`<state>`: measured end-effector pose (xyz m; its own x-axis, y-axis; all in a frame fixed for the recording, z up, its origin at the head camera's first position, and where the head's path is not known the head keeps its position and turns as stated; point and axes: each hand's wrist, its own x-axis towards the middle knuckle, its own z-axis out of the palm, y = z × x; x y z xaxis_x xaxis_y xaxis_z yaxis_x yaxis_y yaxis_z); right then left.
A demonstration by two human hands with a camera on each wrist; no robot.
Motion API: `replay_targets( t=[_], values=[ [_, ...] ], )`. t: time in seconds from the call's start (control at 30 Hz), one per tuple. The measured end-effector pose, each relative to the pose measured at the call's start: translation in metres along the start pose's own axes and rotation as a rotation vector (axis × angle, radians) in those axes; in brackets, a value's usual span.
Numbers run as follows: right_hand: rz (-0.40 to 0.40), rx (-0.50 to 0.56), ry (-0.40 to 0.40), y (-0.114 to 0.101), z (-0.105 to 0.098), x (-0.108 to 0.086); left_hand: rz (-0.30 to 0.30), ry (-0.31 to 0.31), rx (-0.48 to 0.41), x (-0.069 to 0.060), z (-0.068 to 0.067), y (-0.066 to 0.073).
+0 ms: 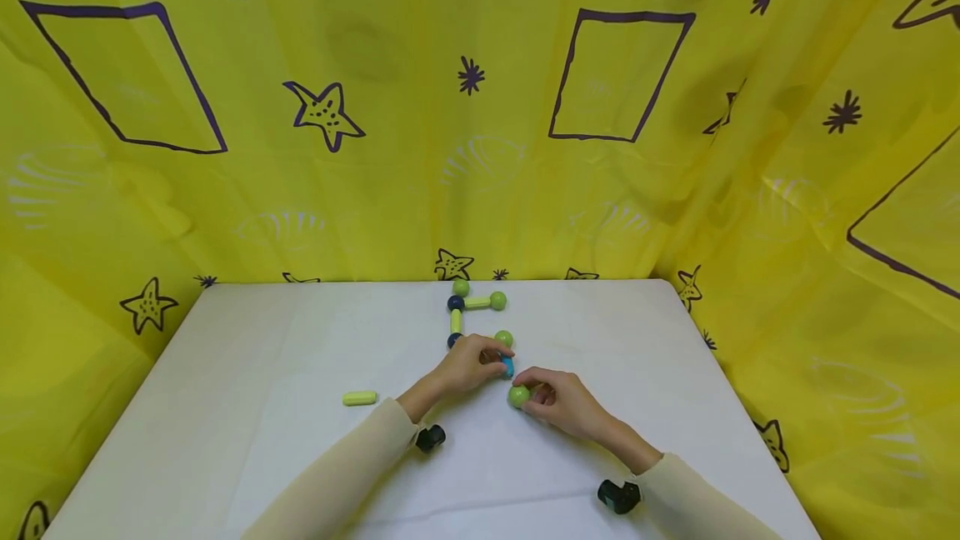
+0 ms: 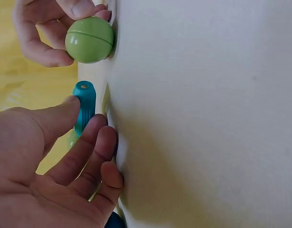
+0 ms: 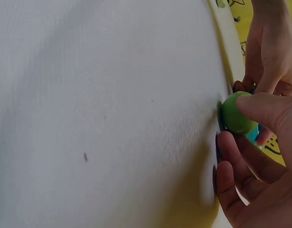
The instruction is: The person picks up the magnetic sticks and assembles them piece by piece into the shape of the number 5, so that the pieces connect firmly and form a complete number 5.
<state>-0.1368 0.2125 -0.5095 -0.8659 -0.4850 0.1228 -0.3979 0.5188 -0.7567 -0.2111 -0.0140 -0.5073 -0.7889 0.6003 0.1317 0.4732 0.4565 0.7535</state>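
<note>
My left hand [image 1: 471,365] pinches a blue magnetic rod [image 2: 85,105] between thumb and fingers, one end of the rod pointing toward my right hand. Behind the rod's far end is a green ball [image 1: 504,338]; whether they touch is hidden by the fingers. My right hand [image 1: 566,401] grips another green ball [image 2: 90,40] low over the table, a short gap from the rod's near end. Beyond my left hand lies a joined figure of dark blue balls [image 1: 456,303], light green rods [image 1: 477,303] and green balls [image 1: 498,301]. Its near part is partly covered by the hand.
A loose light green rod [image 1: 359,398] lies on the white table [image 1: 285,457], left of my left forearm. Yellow patterned curtains [image 1: 405,190] stand along the table's back and sides. Small black cameras [image 1: 618,496] hang at both wrists.
</note>
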Motion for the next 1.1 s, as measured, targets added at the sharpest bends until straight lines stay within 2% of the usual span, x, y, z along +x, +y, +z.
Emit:
replay_targets(
  t=[0.2,0.57,0.8,1.1],
  values=[
    [-0.018,-0.04,0.048,-0.003,0.007,0.006,-0.015,-0.003,0.012,0.001,0.0,-0.003],
    [0.033,-0.077,0.125,-0.005,0.014,0.011,-0.011,-0.024,0.0,0.002,-0.003,-0.005],
    [0.063,-0.076,0.13,-0.008,0.015,0.012,-0.006,-0.022,0.002,0.002,-0.001,-0.006],
    [0.016,-0.077,0.123,-0.005,0.014,0.009,-0.006,-0.024,-0.01,-0.001,-0.002,-0.005]
  ],
)
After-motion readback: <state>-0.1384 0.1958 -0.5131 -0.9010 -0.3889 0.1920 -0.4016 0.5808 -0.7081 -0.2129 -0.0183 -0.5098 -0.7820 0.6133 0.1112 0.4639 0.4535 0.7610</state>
